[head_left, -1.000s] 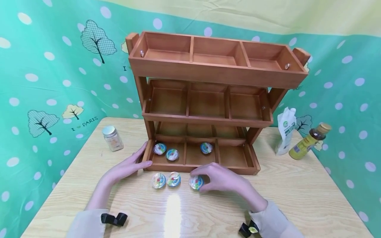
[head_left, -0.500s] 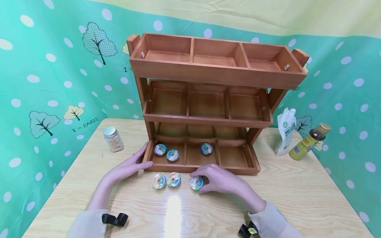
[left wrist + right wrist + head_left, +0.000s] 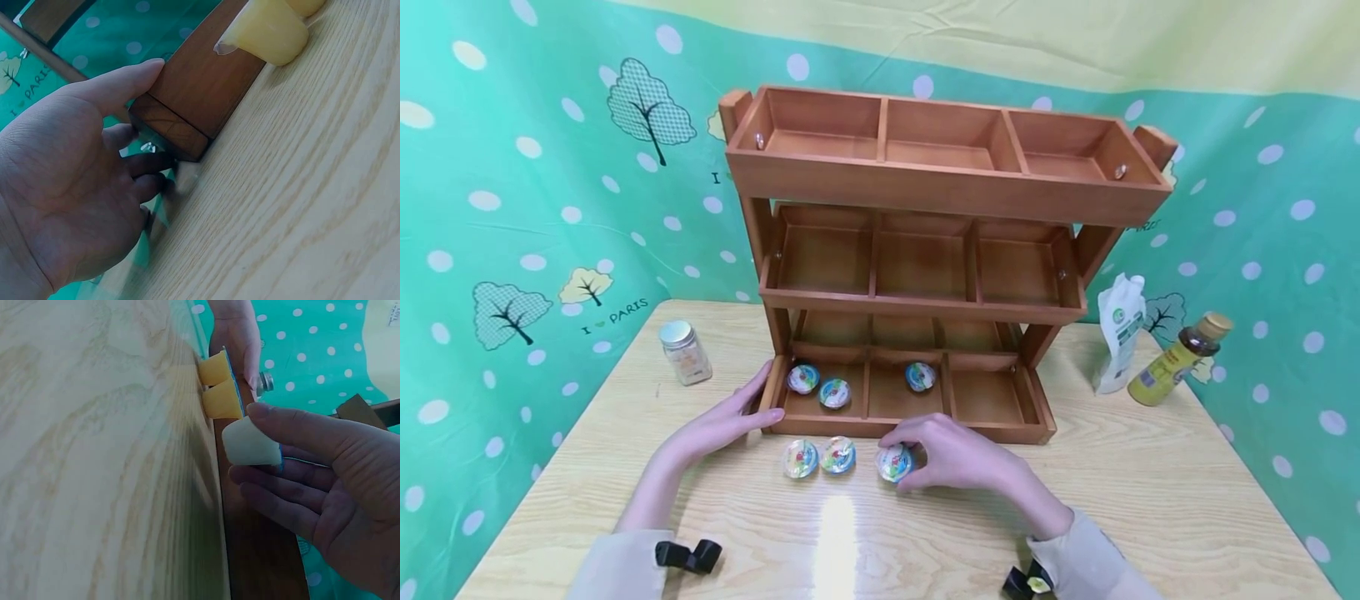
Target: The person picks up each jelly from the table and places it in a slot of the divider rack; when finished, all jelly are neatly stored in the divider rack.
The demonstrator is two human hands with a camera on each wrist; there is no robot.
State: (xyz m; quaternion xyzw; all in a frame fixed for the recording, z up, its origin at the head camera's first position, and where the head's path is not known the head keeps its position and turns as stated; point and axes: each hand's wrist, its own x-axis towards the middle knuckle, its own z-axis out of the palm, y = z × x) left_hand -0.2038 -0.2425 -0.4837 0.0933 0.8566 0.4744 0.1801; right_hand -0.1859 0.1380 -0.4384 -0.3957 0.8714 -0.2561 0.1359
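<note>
At the left end of the wooden rack's bottom tier (image 3: 895, 427), the left hand (image 3: 718, 429) grips the corner, thumb on the front board and fingers along the side. The left wrist view shows that hand (image 3: 81, 169) with its fingers bent behind the corner (image 3: 169, 128). In front of the tier, the right hand (image 3: 962, 454) holds a small lidded cup (image 3: 893, 463) between thumb and fingers. From the right wrist, this cup (image 3: 250, 444) looks white, with the right hand's (image 3: 337, 469) thumb on one side. Two yellowish cups (image 3: 219, 369) stand beyond it.
Two cups (image 3: 818, 457) stand on the table left of the held one. Three more lie in the bottom tier, two left and one (image 3: 920, 377) middle. A lidded jar (image 3: 686, 352) stands left; a white pouch (image 3: 1120, 333) and a bottle (image 3: 1180, 360) stand right.
The right thumb has slid slightly left along the near edge of the cup. The left hand has kept its place on the rack.
</note>
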